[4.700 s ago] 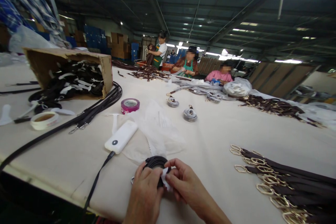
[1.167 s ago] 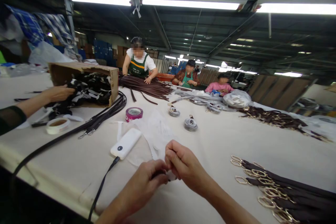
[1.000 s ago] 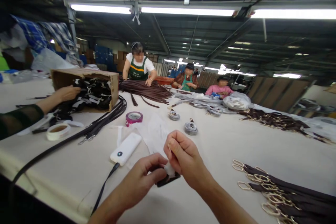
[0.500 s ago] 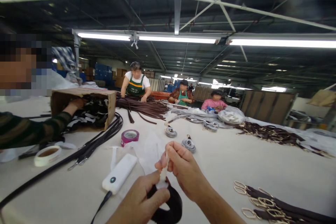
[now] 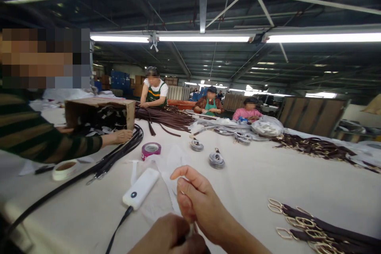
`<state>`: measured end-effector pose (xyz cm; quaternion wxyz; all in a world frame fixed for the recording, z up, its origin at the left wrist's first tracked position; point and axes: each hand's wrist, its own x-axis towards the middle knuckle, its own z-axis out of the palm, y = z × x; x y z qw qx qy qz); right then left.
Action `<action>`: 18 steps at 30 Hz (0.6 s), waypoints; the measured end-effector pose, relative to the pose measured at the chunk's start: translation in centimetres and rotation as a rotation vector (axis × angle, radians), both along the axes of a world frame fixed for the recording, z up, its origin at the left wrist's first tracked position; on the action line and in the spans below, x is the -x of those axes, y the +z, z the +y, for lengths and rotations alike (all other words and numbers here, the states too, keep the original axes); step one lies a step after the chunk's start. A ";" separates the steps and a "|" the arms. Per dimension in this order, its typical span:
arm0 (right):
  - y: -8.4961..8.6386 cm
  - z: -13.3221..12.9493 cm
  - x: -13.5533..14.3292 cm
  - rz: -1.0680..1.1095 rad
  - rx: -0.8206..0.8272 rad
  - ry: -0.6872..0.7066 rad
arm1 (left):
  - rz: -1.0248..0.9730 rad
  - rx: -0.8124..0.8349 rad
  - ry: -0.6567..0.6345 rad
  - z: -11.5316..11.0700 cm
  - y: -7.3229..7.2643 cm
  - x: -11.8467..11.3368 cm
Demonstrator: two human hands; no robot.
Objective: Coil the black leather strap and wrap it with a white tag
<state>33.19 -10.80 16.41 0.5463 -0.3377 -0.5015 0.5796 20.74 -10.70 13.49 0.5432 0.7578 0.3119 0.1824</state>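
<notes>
Both hands have dropped toward the table's near edge since a moment ago, and the coiled black strap that showed under them is now almost wholly hidden. Over by the cardboard box [image 5: 98, 112] at ten o'clock, a co-worker's hand [image 5: 117, 137] has come out and lies flat beside it.

At six o'clock the left hand [image 5: 169, 238] is curled shut over the strap [image 5: 182, 240] — only a dark sliver peeps between the knuckles. The right hand [image 5: 198, 202] pinches thumb to middle finger on a narrow white strip [image 5: 190, 228] at the strap, forefinger lifted clear. What little shows of the strap is black and matte.

By my judgement it is light and limp but springy when coiled — best held across the whole coil, as the left hand does, or it will unwind. The white strip looks thin and would tear if tugged hard.
</notes>
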 end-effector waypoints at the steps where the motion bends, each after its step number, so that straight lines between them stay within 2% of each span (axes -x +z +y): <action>1: -0.3 0.3 0.0 0.019 0.029 0.003 | -0.002 0.021 -0.011 0.4 -0.2 0.0; 4: -0.4 1.0 -0.2 0.093 0.062 0.030 | -0.133 0.077 -0.070 1.7 -0.3 -0.3; 7: 0.6 1.2 -0.4 0.113 0.033 0.058 | -0.246 0.104 -0.072 2.5 0.0 -0.6; 10: 1.6 1.3 -0.5 0.006 -0.049 0.042 | -0.235 0.140 -0.119 2.6 -0.1 -0.8; 13: 2.2 1.6 -0.2 -0.091 -0.104 0.048 | -0.166 0.150 -0.162 2.3 -0.8 -0.7; 15: 2.0 2.0 0.3 -0.114 -0.129 0.067 | -0.109 0.140 -0.093 2.2 -1.6 -0.4; 18: 0.7 3.0 1.3 -0.155 -0.139 0.061 | -0.100 0.143 0.069 2.4 -2.9 0.8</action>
